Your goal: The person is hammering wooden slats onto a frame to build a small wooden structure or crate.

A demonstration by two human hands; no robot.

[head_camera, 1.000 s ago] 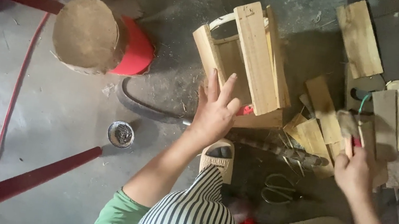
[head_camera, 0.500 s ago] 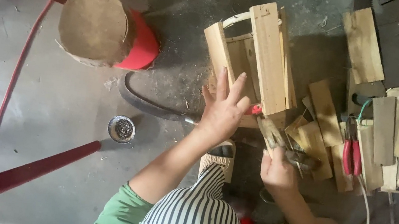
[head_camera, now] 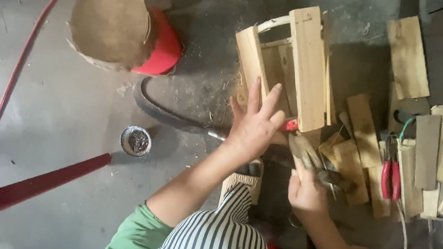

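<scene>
A pale tan wooden frame of planks (head_camera: 290, 65) and red-handled pliers (head_camera: 390, 178) lie on a dark grey concrete floor (head_camera: 60, 119), beside a red bucket (head_camera: 162, 47), a green sleeve (head_camera: 127, 238) and black-and-white striped fabric (head_camera: 222, 240).

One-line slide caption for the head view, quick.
Seated on a workshop floor, left hand steadies a wooden frame while right hand holds a hammer.

The pale, rough-sawn wooden frame (head_camera: 293, 65) under the left hand (head_camera: 255, 129) is bare, matt timber. Right of the right hand (head_camera: 307, 191) lie unfinished wooden offcuts (head_camera: 360, 147) and pliers with glossy red plastic grips (head_camera: 391, 178). Left of the hands sit a dull grey metal tin (head_camera: 136, 141) and a shiny red plastic bucket (head_camera: 163, 47) on the rough, dusty concrete floor (head_camera: 60, 119).
</scene>
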